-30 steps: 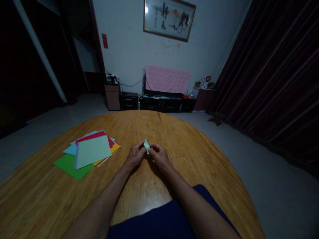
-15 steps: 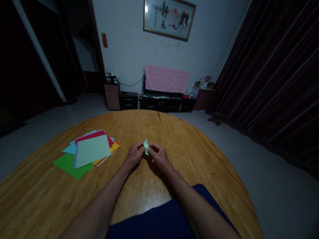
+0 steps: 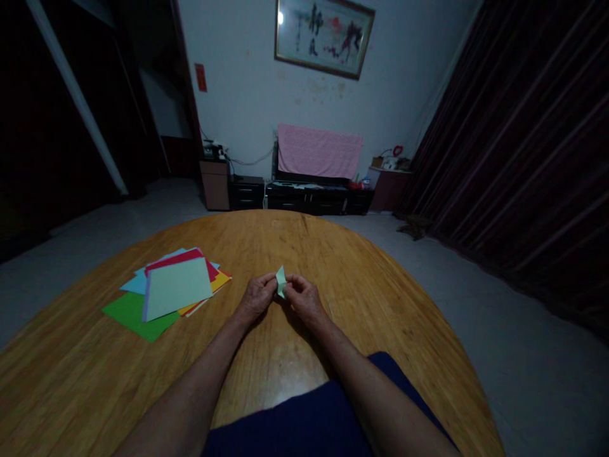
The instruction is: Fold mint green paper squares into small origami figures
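Note:
A small folded piece of pale green paper is held upright between my two hands, over the middle of the round wooden table. My left hand pinches its left side with fingers closed. On the right side, my right hand grips the same paper between thumb and fingers. Parts of its lower edge are hidden by the fingertips. Left of my hands lies a fanned stack of coloured sheets, with a pale green sheet on top and a green sheet sticking out at the lower left.
Beyond the table a pink cloth hangs over a screen on a low black cabinet. A framed picture is on the wall. Dark curtains hang at the right. Dark blue cloth covers my lap at the near edge.

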`<state>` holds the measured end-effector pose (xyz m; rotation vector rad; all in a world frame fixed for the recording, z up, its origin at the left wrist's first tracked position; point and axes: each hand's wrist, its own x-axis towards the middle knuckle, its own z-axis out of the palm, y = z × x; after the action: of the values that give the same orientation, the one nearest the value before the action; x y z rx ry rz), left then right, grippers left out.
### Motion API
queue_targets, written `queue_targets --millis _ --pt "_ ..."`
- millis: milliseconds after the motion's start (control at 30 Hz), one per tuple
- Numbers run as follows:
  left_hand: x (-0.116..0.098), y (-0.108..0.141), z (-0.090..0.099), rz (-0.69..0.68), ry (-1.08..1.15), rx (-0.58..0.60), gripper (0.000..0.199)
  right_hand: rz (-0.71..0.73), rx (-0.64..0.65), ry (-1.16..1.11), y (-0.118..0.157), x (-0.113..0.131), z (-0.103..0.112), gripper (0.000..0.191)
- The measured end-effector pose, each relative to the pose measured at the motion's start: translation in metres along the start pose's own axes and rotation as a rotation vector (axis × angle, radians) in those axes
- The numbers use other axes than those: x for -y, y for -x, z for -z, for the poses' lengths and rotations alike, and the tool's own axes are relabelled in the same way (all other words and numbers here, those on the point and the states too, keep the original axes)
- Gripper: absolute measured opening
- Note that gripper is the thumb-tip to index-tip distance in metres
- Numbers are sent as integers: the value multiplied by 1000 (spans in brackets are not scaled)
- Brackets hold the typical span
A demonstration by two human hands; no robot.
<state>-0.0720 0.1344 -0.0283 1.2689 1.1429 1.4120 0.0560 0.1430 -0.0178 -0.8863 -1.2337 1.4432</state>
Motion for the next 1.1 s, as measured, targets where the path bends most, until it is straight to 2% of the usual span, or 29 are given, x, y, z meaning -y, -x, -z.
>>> queue_targets --millis 167,300,400,533,667,767,833,900,1000,1100 --pt "-3 2 -3 96 199 57 36 11 -32 -13 3 7 -2 21" --pt "-8 4 -8 166 236 -23 55 17 -35 32 5 10 -2 20" --pt "-11 4 -12 180 243 -57 61 42 -33 97 4 10 0 20" --pt "-9 3 -14 155 278 -89 54 60 -7 130 0 8 3 25" --pt "-6 1 -14 156 356 -106 44 57 -41 95 -2 5 4 32" --pt "-5 1 -11 139 275 -124 39 64 -10 114 -2 3 6 23" --pt "-5 2 -7 106 197 -96 40 90 -5 148 -4 0 9 18" --pt "-5 3 -1 76 111 -57 44 173 -29 242 -8 -4 14 15" --pt "-4 2 10 44 -55 -59 46 372 -73 518 -13 -10 24 15" --pt "-3 0 18 -94 -291 -53 32 479 -54 695 -15 -12 30 19"
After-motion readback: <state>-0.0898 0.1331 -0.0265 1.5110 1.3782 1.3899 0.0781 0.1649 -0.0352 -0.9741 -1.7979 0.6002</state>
